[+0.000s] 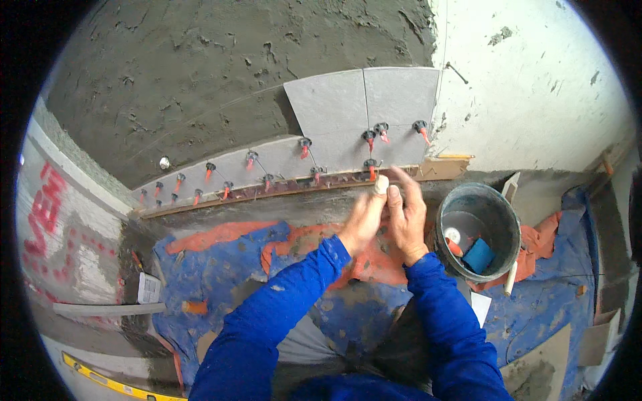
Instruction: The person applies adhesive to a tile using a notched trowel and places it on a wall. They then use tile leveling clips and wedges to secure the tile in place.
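Note:
My left hand [364, 219] and my right hand [408, 217] are close together in front of the low row of wall tiles. A small whitish piece [381, 184] with a rounded end sticks up from my left hand, which is closed around it; its kind is unclear. My right thumb lies right beside this piece, the right fingers stretched out above it and smeared by motion. Just beyond the hands, grey tiles [401, 97] sit on the wall with red levelling clips under black caps [369, 136] along their joints.
To the right stands a dark bucket [511, 227] holding water, a blue sponge [478, 256] and a red-and-white item. Blue and orange sheeting [227, 267] covers the floor. A yellow spirit level [120, 386] lies lower left. Wet grey mortar [221, 60] coats the wall above the tiles.

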`<control>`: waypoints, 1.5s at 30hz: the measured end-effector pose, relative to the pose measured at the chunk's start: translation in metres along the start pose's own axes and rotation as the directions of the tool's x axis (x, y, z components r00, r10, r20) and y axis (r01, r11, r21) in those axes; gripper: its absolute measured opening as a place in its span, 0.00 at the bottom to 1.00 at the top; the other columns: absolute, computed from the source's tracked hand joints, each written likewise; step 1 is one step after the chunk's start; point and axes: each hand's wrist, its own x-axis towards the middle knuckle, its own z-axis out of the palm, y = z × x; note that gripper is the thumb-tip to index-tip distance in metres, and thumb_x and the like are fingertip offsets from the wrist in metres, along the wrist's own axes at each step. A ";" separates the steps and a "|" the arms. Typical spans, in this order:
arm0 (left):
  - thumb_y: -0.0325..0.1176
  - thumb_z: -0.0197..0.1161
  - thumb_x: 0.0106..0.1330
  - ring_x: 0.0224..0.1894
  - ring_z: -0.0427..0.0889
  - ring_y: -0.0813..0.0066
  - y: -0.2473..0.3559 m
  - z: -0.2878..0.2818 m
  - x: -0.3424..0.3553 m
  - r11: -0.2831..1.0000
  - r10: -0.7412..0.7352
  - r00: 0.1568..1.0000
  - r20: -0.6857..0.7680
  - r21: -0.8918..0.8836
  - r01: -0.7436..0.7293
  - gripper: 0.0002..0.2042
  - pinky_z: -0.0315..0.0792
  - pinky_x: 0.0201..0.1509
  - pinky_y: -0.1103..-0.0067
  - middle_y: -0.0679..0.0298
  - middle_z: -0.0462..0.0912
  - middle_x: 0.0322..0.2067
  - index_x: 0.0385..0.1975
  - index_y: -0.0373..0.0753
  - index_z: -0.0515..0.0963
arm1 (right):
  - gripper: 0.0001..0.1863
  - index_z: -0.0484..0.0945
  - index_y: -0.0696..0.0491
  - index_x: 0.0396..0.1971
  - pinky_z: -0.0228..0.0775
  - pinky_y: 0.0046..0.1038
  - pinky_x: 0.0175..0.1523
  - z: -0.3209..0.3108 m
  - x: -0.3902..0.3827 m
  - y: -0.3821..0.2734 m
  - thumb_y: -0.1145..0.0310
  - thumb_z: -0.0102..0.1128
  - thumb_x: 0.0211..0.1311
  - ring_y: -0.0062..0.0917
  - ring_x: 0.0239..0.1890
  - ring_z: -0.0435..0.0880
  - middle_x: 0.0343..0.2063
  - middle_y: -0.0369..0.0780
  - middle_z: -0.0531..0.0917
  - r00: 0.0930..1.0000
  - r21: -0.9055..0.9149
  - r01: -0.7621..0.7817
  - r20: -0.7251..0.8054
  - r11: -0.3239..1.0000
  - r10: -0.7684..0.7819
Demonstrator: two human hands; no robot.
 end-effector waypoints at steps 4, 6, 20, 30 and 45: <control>0.59 0.38 0.83 0.61 0.82 0.66 -0.011 -0.024 -0.011 0.936 -0.156 0.959 0.237 -0.273 0.220 0.32 0.70 0.70 0.64 0.56 0.84 0.58 0.63 0.36 0.76 | 0.21 0.83 0.59 0.51 0.78 0.40 0.48 -0.010 -0.001 0.003 0.56 0.48 0.82 0.49 0.42 0.88 0.37 0.55 0.87 0.950 -0.074 -0.183 0.244 0.980 0.196; 0.63 0.40 0.81 0.60 0.82 0.58 -0.008 -0.048 -0.025 0.956 -0.051 0.927 0.372 -0.251 0.153 0.37 0.71 0.71 0.60 0.52 0.83 0.58 0.63 0.31 0.75 | 0.25 0.84 0.59 0.47 0.77 0.43 0.47 -0.011 -0.009 0.003 0.52 0.45 0.83 0.54 0.42 0.86 0.37 0.55 0.87 0.915 0.158 -0.205 0.382 0.966 0.132; 0.26 0.64 0.72 0.39 0.83 0.79 0.132 -0.218 -0.172 0.704 0.598 0.774 -0.208 0.599 -0.383 0.08 0.77 0.45 0.79 0.66 0.86 0.39 0.47 0.34 0.81 | 0.18 0.83 0.57 0.48 0.72 0.23 0.31 -0.068 0.000 0.052 0.58 0.50 0.82 0.19 0.25 0.81 0.33 0.38 0.88 0.777 -0.056 -0.563 0.304 0.825 0.551; 0.30 0.72 0.61 0.43 0.87 0.69 -0.098 -0.326 -0.465 0.664 -0.005 0.647 -0.763 0.481 0.572 0.13 0.79 0.50 0.72 0.59 0.90 0.40 0.45 0.34 0.87 | 0.21 0.81 0.63 0.60 0.72 0.32 0.67 -0.126 0.015 0.042 0.72 0.56 0.71 0.34 0.63 0.81 0.64 0.48 0.80 0.883 -0.350 -0.200 0.340 0.915 0.323; 0.38 0.64 0.69 0.64 0.80 0.51 -0.285 -0.360 -0.442 0.025 -0.052 0.452 -0.891 0.451 0.892 0.27 0.75 0.66 0.62 0.48 0.79 0.62 0.69 0.41 0.72 | 0.16 0.82 0.60 0.56 0.81 0.27 0.41 -0.185 -0.036 0.084 0.72 0.58 0.73 0.24 0.39 0.86 0.43 0.42 0.88 0.713 -0.317 -0.571 0.266 0.757 0.649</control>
